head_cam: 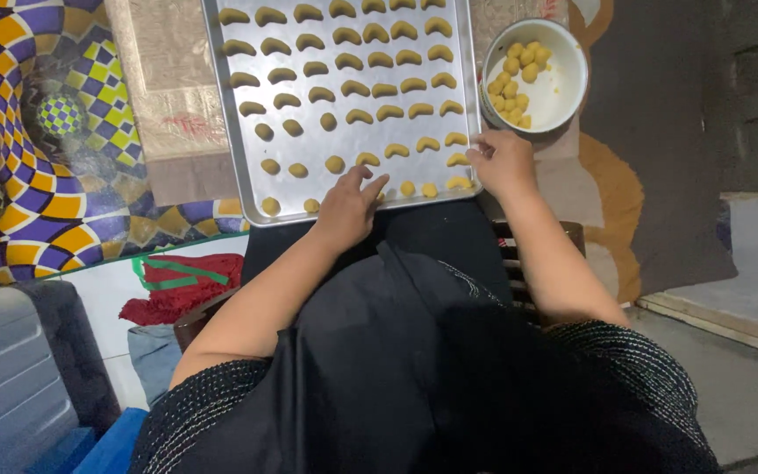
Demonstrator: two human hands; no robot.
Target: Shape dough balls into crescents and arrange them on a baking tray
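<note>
Grip: left hand (346,209) spread on baking tray (221,79); tray's long axis runs away from person.

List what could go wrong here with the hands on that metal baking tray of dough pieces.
1. The left hand rests among the small yellow dough balls on the silver metal baking tray; it may flatten one.
2. The right hand lies at the tray's right rim beside crescent-shaped yellow dough pieces; a slip might smear them.
3. The white round bowl of dough balls sits close to that hand and might get knocked.
</note>
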